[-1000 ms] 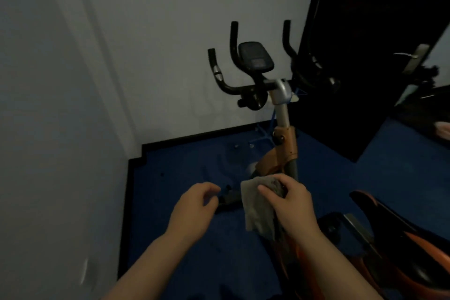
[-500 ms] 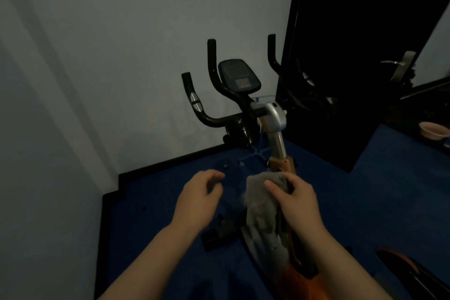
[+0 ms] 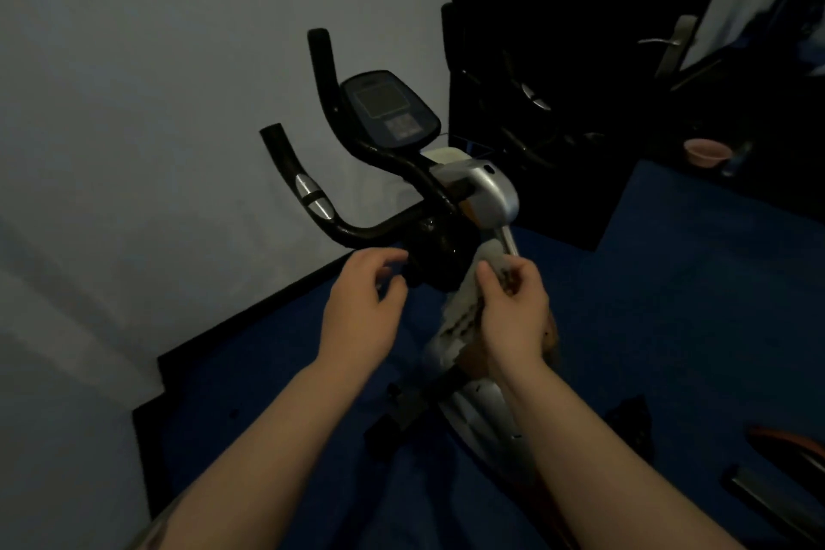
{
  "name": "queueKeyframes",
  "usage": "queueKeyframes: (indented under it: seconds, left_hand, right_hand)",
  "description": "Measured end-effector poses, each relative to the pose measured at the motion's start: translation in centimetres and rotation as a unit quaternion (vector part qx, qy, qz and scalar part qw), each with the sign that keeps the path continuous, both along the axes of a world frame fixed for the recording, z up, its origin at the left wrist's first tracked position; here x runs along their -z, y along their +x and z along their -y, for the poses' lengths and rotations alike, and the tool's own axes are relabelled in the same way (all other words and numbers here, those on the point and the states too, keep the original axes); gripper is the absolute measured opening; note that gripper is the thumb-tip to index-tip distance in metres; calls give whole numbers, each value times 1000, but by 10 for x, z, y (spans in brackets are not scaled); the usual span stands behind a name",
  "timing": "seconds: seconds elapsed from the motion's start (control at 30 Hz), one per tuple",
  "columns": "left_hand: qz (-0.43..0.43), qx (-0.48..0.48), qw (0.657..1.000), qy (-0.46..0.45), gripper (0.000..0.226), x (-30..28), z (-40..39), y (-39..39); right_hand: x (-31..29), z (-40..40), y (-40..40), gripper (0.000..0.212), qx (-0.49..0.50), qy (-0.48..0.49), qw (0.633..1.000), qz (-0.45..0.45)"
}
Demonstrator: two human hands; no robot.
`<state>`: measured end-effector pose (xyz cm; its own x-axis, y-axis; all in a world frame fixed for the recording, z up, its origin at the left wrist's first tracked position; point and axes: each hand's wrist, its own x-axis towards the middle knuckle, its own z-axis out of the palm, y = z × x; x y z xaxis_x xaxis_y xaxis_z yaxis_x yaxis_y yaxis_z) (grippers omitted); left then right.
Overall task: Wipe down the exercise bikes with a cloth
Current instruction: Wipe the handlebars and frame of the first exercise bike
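An exercise bike (image 3: 482,196) stands in front of me, with black handlebars (image 3: 312,201), a dark console (image 3: 388,107) and a silver stem. My right hand (image 3: 513,308) grips a grey cloth (image 3: 464,313) wrapped against the stem just below the silver head. My left hand (image 3: 361,304) hovers beside the black knob under the handlebars, fingers loosely curled, holding nothing. The bike's silver and orange body runs down between my forearms.
A white wall meets a black skirting and blue carpet (image 3: 669,304). A dark open door (image 3: 580,58) with a metal handle (image 3: 669,42) stands at the right. A pink bowl (image 3: 707,152) sits beyond it. The bike's orange and black saddle edge (image 3: 785,451) shows at the lower right.
Both hands have risen along the bike's stem, from the orange collar up to just under the handlebars. The cloth went up with my right hand. The bike appears closer.
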<state>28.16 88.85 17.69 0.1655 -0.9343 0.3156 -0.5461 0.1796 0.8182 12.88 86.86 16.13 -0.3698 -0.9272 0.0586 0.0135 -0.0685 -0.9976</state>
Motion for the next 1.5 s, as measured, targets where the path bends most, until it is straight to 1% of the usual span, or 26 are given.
queueKeyframes:
  seconds: [0.07, 0.2, 0.27, 0.33, 0.43, 0.5, 0.6, 0.67, 0.7, 0.73, 0.83, 0.87, 0.9, 0.97, 1.0, 1.03, 1.1, 1.17, 1.2, 1.27, 1.37, 1.43, 1.5]
  left_hand:
    - [-6, 19, 1000, -11, 29, 3, 11, 14]
    - [-27, 51, 998, -6, 25, 15, 31, 30]
    - [-62, 70, 996, 10, 26, 18, 38, 26]
    - [-96, 82, 992, 29, 32, 20, 43, 17]
    - [-102, 90, 990, 39, 39, 24, 47, 9]
    - [-109, 83, 990, 39, 40, 29, 47, 6]
    - [-142, 50, 988, 32, 39, 33, 43, -2]
    - [-152, 11, 988, 16, 37, 33, 43, -9]
    - [-156, -8, 988, 6, 36, 33, 43, -13]
    - [-159, -24, 987, -1, 35, 33, 43, -17]
    - [-176, -62, 982, -10, 33, 33, 41, -25]
    - [-182, -72, 981, -11, 33, 32, 40, -27]
    - [-187, -81, 979, -12, 32, 32, 39, -29]
    - [-193, -93, 977, -13, 31, 31, 39, -31]
    - [-194, -96, 976, -15, 30, 30, 39, -33]
    - [-194, -99, 976, -18, 30, 30, 38, -34]
    - [-207, -94, 974, -19, 31, 31, 34, -37]
    - [-221, -78, 972, -11, 39, 32, 30, -38]
    - [-222, -69, 973, -7, 42, 33, 28, -38]
    - [-219, -60, 974, -1, 45, 33, 28, -37]
    - [-231, -65, 971, -4, 43, 32, 29, -38]
    - [-231, -67, 971, -1, 45, 33, 29, -39]
    - [-234, -68, 970, 2, 48, 33, 28, -39]
  right_hand:
    - [6, 9, 19, 6, 27, 10, 999, -17]
    - [26, 6, 43, 14, 65, 15, 996, -55]
    - [27, 2, 40, 17, 68, -1, 993, -100]
    - [20, 7, 29, 18, 62, -36, 981, -182]
    - [7, 21, 17, 19, 33, -75, 953, -293]
    - [7, 21, 17, 21, 8, -78, 942, -326]
    - [5, 21, 9, 23, -73, -98, 926, -357]
    - [-3, 33, 1, 23, -121, -124, 902, -396]
    - [-6, 38, 0, 23, -125, -139, 892, -412]
    - [-5, 41, 2, 23, -119, -147, 891, -412]
    - [6, 25, 11, 25, -102, -126, 921, -354]
    - [9, 21, 8, 26, -115, -127, 923, -345]
    - [8, 23, 4, 26, -140, -136, 916, -351]
    - [2, 40, 0, 24, -182, -159, 891, -385]
    - [-3, 49, 1, 24, -186, -163, 880, -406]
    - [-6, 53, 5, 24, -183, -161, 877, -414]
    - [-6, 44, 11, 24, -177, -151, 895, -380]
    - [-2, 31, 5, 23, -203, -154, 916, -309]
    - [-3, 30, 0, 22, -226, -156, 918, -287]
    - [-9, 44, -1, 21, -257, -161, 909, -286]
    - [-19, 56, 10, 22, -261, -154, 908, -289]
    - [-15, 47, 8, 24, -264, -158, 912, -271]
    - [-5, 37, -2, 28, -295, -170, 906, -253]
